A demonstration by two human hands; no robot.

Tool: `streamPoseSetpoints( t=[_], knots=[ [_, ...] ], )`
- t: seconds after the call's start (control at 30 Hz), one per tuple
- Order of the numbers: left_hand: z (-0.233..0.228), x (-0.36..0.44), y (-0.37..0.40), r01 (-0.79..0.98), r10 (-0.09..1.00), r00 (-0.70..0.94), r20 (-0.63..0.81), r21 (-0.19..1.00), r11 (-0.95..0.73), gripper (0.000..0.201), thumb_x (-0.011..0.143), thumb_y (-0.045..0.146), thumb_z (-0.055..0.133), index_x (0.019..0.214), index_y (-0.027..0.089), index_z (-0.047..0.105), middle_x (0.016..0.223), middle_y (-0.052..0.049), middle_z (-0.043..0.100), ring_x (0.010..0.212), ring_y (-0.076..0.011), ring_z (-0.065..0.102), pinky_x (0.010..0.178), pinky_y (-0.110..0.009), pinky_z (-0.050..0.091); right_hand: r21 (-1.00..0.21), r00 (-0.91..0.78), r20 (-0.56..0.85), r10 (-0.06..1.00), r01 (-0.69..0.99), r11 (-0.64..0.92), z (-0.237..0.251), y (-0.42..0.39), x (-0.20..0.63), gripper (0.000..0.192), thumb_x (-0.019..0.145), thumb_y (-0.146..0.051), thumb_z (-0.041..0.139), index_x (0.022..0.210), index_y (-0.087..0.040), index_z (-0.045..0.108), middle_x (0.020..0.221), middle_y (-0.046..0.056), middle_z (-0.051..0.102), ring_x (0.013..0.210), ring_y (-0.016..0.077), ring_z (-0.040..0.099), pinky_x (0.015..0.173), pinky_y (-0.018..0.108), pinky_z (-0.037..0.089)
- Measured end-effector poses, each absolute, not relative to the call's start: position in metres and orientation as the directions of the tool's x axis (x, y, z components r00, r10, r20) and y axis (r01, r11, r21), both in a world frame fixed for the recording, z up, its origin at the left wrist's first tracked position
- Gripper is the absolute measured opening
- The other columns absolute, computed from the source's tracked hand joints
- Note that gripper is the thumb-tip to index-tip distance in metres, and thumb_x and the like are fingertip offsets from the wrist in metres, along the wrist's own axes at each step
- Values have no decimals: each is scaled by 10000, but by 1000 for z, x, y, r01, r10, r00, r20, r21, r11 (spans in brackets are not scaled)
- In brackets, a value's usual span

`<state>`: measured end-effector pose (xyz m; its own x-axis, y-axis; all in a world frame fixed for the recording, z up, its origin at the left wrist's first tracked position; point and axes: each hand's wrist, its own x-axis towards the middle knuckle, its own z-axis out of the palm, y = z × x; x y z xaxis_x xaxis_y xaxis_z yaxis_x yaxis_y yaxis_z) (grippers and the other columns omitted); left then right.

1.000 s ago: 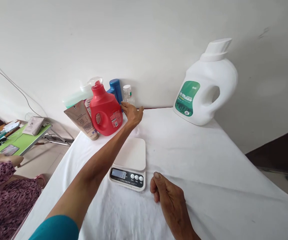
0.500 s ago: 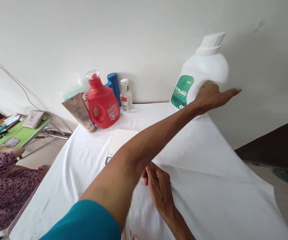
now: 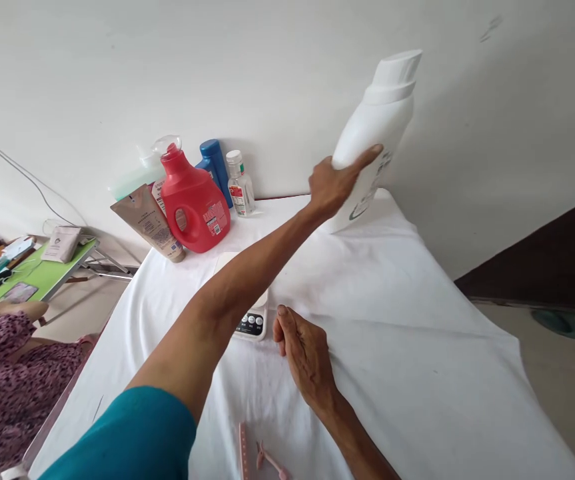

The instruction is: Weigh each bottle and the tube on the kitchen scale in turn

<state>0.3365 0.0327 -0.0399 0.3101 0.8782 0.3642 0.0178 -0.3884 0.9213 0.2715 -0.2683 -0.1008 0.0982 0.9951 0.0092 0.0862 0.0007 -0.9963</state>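
Left hand [image 3: 334,183] reaches far across the desk [image 3: 417,320], fingers spread around the near side of the white jug [image 3: 374,127]. I read it as a grip on the body, not the handle; palm and thumb are on the side facing me, one finger stretched up along the front. The jug is tipped, base corner at or just off the cloth near the far right of the desk, close to the wall [image 3: 267,73], cap pointing up and right.

Right hand [image 3: 304,350] lies flat on the cloth, loosely curled, holding nothing, just beside the scale [image 3: 252,323]. My left forearm hides most of the scale; only its button panel shows.

Judgement: a jug this bulky held one-handed by a smooth side could slip or swing. I would keep the wrist under the weight, or move the fingers to the handle, and keep it clear of the wall.

Further out: red bottle [image 3: 194,207], blue bottle [image 3: 213,167], small clear bottle [image 3: 240,183] and brown tube [image 3: 150,223] grouped at the far left edge. Pink clips [image 3: 267,460] near me. Another person's sleeve [image 3: 7,380] at lower left, beside a green table [image 3: 52,273].
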Motion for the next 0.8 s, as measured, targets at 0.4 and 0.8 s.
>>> streamPoseSetpoints(
  t=[0.4, 0.8],
  knots=[
    [33, 249, -55, -120, 973, 10, 232, 966, -229, 472, 707, 536, 918, 855, 164, 669, 850, -73, 698, 906, -253, 707, 763, -399, 583, -991, 79, 67, 995, 121, 57, -113, -267, 274, 589, 1091, -627, 360, 655, -243, 459, 557, -28, 455, 539, 157, 451, 557, 290, 361],
    [57, 106, -136, -44, 925, -147, 352, 931, -361, 595, 672, 532, 932, 642, 216, 429, 574, 46, 314, 528, -90, 363, 459, -264, 287, -991, 76, 45, 996, 132, 34, -110, -267, 272, 632, 1046, -706, 390, 636, -237, 489, 518, -27, 455, 509, 160, 447, 547, 289, 365]
  ],
)
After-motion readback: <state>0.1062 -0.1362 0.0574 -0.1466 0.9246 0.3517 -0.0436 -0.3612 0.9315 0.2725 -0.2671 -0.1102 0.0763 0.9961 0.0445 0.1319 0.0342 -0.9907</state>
